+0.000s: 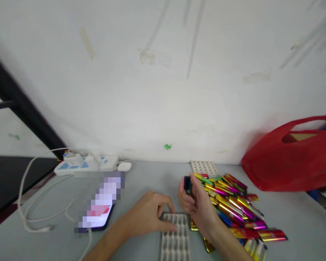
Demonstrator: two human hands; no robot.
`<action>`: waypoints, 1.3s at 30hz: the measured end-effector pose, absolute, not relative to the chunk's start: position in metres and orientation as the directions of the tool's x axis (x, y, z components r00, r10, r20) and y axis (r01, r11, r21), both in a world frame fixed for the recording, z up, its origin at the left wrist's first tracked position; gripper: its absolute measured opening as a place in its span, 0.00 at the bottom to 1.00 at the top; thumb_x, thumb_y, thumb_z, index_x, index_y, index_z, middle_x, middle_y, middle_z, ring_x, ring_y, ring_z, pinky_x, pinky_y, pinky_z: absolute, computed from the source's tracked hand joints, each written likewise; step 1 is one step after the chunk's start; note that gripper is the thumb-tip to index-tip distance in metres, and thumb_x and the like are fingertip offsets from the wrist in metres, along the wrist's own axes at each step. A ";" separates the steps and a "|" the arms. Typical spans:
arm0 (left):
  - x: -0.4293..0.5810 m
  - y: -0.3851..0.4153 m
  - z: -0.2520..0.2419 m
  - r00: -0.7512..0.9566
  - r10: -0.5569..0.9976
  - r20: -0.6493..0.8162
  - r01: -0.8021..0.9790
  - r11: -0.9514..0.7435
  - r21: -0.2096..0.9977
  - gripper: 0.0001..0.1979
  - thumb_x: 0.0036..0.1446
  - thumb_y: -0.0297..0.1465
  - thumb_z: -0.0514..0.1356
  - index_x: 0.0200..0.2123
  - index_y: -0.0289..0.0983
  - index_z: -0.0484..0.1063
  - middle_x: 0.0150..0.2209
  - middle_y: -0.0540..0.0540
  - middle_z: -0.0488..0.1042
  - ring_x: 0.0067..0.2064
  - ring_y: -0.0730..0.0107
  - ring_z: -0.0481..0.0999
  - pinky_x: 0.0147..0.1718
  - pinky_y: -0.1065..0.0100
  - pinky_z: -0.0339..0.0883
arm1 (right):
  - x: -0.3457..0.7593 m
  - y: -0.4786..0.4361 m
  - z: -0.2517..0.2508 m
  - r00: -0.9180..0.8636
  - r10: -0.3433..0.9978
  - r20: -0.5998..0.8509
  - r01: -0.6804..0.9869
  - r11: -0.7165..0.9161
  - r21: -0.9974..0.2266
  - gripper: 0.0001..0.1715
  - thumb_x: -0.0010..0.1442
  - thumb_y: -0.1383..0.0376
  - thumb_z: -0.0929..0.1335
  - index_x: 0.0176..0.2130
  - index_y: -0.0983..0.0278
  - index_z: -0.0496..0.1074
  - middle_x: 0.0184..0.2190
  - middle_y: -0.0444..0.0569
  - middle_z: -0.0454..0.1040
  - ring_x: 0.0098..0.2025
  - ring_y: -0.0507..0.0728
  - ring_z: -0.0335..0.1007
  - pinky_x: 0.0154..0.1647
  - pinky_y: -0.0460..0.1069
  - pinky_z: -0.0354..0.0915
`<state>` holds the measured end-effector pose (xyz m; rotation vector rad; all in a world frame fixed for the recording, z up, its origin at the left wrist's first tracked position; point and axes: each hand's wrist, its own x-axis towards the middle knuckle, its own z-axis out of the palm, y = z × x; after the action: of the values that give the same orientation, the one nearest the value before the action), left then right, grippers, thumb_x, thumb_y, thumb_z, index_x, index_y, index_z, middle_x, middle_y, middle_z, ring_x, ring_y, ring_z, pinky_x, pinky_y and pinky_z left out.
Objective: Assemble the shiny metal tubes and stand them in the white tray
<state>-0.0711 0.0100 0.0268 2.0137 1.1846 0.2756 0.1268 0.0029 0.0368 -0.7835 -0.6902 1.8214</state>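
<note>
My left hand [154, 214] is at the near pale tray [189, 246], which has rows of small hollows. Its thumb lies over the tray and its index finger curves above the far end, with a gap and nothing visible between them. To the right of the tray, my right hand [194, 203] is raised with its fingers wrapped round a small dark blue piece [187, 184]; the exact kind is not clear. Beside and behind this hand spreads a heap of shiny metallic slim pieces [232, 206] in gold, red, magenta, green and blue, partly hidden by my forearm.
A second pale tray [204, 167] lies against the wall. A red bag [290, 159] stands at the right. On the left are a phone [101, 217] with a lit screen, a white power strip [87, 165] and loose white cables [24, 203]. Clear yellowish pieces [255, 249] lie at the front right.
</note>
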 end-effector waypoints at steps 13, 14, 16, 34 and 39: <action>-0.069 0.009 0.026 0.526 0.833 -0.169 0.666 -0.280 0.692 0.20 0.51 0.43 0.79 0.45 0.42 0.85 0.24 0.59 0.67 0.28 0.70 0.69 0.30 0.69 0.53 | 0.122 -0.001 0.033 -0.299 0.938 -0.176 -0.513 -0.314 -0.799 0.40 0.58 0.30 0.74 0.24 0.60 0.64 0.17 0.33 0.48 0.20 0.48 0.34 0.21 0.47 0.36; -0.069 0.009 0.025 0.526 0.831 -0.181 0.667 -0.271 0.694 0.20 0.51 0.43 0.79 0.45 0.42 0.85 0.24 0.59 0.68 0.28 0.70 0.69 0.30 0.69 0.52 | 0.122 -0.001 0.033 -0.316 0.933 -0.172 -0.512 -0.320 -0.797 0.41 0.58 0.30 0.74 0.24 0.60 0.63 0.17 0.33 0.48 0.20 0.48 0.35 0.21 0.47 0.36; -0.069 0.009 0.026 0.523 0.829 -0.199 0.672 -0.257 0.695 0.20 0.51 0.43 0.79 0.44 0.41 0.84 0.25 0.59 0.69 0.28 0.70 0.69 0.29 0.69 0.51 | 0.121 -0.001 0.031 -0.333 0.926 -0.175 -0.513 -0.334 -0.791 0.42 0.58 0.30 0.74 0.23 0.60 0.62 0.17 0.33 0.47 0.19 0.47 0.35 0.20 0.48 0.36; -0.070 0.008 0.023 0.534 0.832 -0.151 0.658 -0.297 0.692 0.15 0.55 0.42 0.75 0.40 0.39 0.81 0.24 0.58 0.68 0.27 0.70 0.68 0.27 0.68 0.50 | 0.118 0.001 0.029 -0.266 0.929 -0.256 -0.483 -0.358 -0.799 0.42 0.51 0.28 0.75 0.23 0.60 0.66 0.16 0.35 0.52 0.19 0.47 0.39 0.20 0.47 0.39; -0.066 0.013 0.021 0.486 0.874 -0.005 0.520 -0.285 0.805 0.10 0.64 0.38 0.68 0.36 0.38 0.82 0.22 0.57 0.64 0.25 0.72 0.64 0.26 0.69 0.54 | 0.121 0.004 0.027 -0.240 0.947 -0.212 -0.533 -0.312 -0.786 0.41 0.53 0.30 0.76 0.23 0.60 0.65 0.15 0.34 0.51 0.18 0.47 0.39 0.20 0.47 0.39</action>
<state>-0.0665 0.0128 0.0214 1.9545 1.1521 0.5761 0.1211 0.0035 0.0267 -0.8449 -0.7119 1.7604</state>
